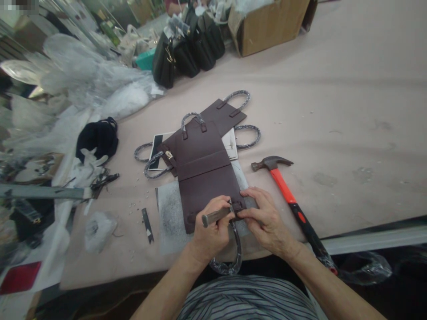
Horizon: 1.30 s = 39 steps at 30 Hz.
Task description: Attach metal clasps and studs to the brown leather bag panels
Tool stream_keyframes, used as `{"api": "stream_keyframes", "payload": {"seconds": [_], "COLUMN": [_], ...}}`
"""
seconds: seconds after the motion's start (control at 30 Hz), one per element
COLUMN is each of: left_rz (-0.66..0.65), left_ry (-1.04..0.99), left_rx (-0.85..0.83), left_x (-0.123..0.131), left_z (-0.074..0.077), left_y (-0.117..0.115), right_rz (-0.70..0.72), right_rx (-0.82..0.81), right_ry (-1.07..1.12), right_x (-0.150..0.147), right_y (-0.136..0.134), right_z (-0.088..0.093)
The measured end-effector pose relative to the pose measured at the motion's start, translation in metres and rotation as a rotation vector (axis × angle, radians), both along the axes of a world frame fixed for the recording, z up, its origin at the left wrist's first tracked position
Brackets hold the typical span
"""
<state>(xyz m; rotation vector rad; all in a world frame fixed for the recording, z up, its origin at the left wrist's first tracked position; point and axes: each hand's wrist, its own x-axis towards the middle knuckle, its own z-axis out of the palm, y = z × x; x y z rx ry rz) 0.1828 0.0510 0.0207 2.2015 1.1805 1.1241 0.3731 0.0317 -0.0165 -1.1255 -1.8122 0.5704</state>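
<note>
The tool's tip is hidden between the two hands, so its working end cannot be made out. The left hand (211,231) is clenched around the short metal tool (215,216). The right hand (263,218) touches it, fingers bent over a tab of the brown leather panel (203,178); pinching or only pressing, I cannot tell. The panel lies on a grey pad (168,213) at the near edge of the tabletop (333,111), its wrapped handle (235,260) hanging over that edge. A hammer (290,195) lies just right of the hands, its grip end partly hidden by the right forearm. At the far edge stand black bags (187,53) and a cardboard box (267,26), cut off at the top. Crumpled plastic (83,80) blurs the far left corner.
</note>
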Motion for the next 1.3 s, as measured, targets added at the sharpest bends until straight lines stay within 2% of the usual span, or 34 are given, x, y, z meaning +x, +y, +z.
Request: {"api": "stream_keyframes", "payload": {"seconds": [0.13,0.27,0.7,0.9,1.07,1.17,1.3], "left_rz": [0.024,0.06,-0.006,-0.032,0.0,0.005,0.009], "left_ry": [0.028,0.015,0.01,0.014,-0.019,-0.02,-0.017], "left_rx": [0.06,0.037,-0.02,-0.028,-0.036,-0.038,-0.036], "left_x": [0.005,0.006,0.005,0.003,0.001,0.002,0.004], "left_z": [0.001,0.0,0.003,-0.004,-0.009,-0.009,-0.008], "left_y": [-0.005,-0.006,0.002,0.004,0.006,0.005,0.005], "right_rz": [0.002,-0.002,0.0,-0.008,-0.035,-0.125,-0.362], "right_rx": [0.002,0.02,0.025,0.047,0.087,0.109,0.127], "right_ry": [0.006,0.008,0.029,0.031,0.053,0.047,-0.048], "right_x": [0.0,0.0,-0.001,-0.002,-0.002,-0.004,0.002], "right_y": [-0.001,-0.001,0.0,0.001,0.0,-0.004,-0.014], "right_z": [0.001,-0.002,-0.002,-0.004,-0.005,-0.004,0.002]}}
